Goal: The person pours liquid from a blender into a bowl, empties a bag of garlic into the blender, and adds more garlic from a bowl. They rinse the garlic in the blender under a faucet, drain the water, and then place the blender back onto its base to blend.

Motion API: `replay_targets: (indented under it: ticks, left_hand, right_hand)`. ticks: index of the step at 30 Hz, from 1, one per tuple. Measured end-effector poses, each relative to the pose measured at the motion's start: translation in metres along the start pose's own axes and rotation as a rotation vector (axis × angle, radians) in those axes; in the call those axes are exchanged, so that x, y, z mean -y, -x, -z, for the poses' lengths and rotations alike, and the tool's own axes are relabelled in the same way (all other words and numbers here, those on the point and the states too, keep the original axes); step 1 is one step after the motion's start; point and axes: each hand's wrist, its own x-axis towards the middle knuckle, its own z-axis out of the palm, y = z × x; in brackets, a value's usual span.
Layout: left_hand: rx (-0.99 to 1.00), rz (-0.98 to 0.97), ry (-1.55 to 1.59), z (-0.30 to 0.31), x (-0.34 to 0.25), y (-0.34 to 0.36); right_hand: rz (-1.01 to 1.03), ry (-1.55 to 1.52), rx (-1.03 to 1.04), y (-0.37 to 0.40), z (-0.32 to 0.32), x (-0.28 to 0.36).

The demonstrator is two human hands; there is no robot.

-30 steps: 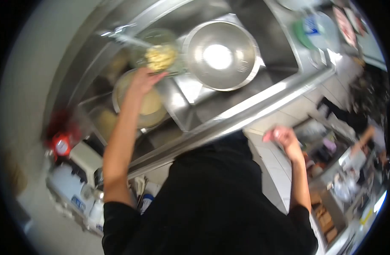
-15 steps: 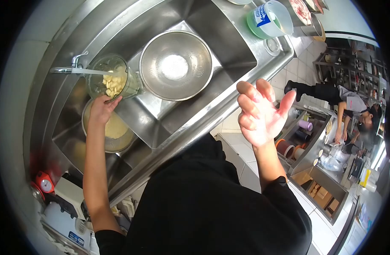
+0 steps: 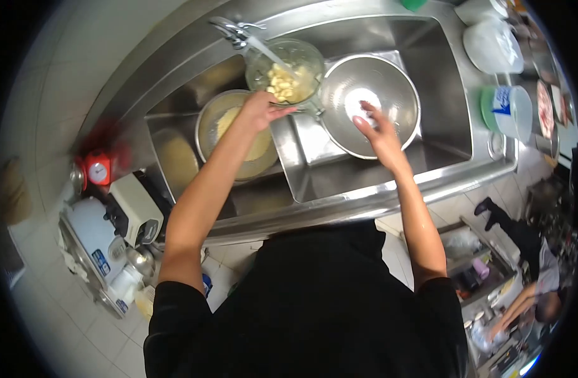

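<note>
My left hand (image 3: 258, 112) grips the near side of a clear jug (image 3: 256, 74) that looks like a blender jar. Pale yellow pieces resembling peeled garlic cloves (image 3: 281, 87) lie inside, and water streams in from the tap (image 3: 237, 36). Over the large metal colander (image 3: 337, 126) in the right-hand basin, my right hand (image 3: 382, 133) hovers with fingers apart, holding nothing. Below the jug, in the left basin, sits another metal bowl (image 3: 207, 142) with pale yellow contents, partly covered by my left forearm.
A green-tinted measuring jug (image 3: 514, 112) and a white plastic container (image 3: 495, 49) stand right of the sink (image 3: 449, 88). A red dial scale (image 3: 100, 169) and a beige appliance (image 3: 136, 205) are at the left. Another person (image 3: 541, 264) works at a counter, lower right.
My right hand has moved from beside the sink to above the colander. My left hand still holds the jug under the running water. The view has turned, shifting the sink rightward.
</note>
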Motion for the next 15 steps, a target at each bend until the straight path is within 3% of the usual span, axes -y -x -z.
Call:
replay_targets:
  ticks: [3,5,12,14,15]
  left_hand:
    - [-0.005,0.025,-0.022,0.001,0.0,0.0]
    - [-0.005,0.026,-0.037,0.001,-0.001,0.001]
    - [0.022,-0.008,-0.011,0.01,0.005,-0.009]
    - [0.135,-0.065,-0.092,0.018,0.006,-0.009]
    - [0.265,0.067,-0.158,0.028,-0.001,-0.009]
  right_hand:
    - [-0.072,0.081,0.169,-0.037,-0.05,0.025]
    - [-0.298,-0.123,0.334,-0.053,-0.064,0.042]
    - [-0.278,-0.273,0.334,-0.072,-0.082,0.038]
    - [-0.38,-0.221,0.319,-0.073,-0.085,0.036]
    - [-0.354,-0.263,0.302,-0.072,-0.086,0.032]
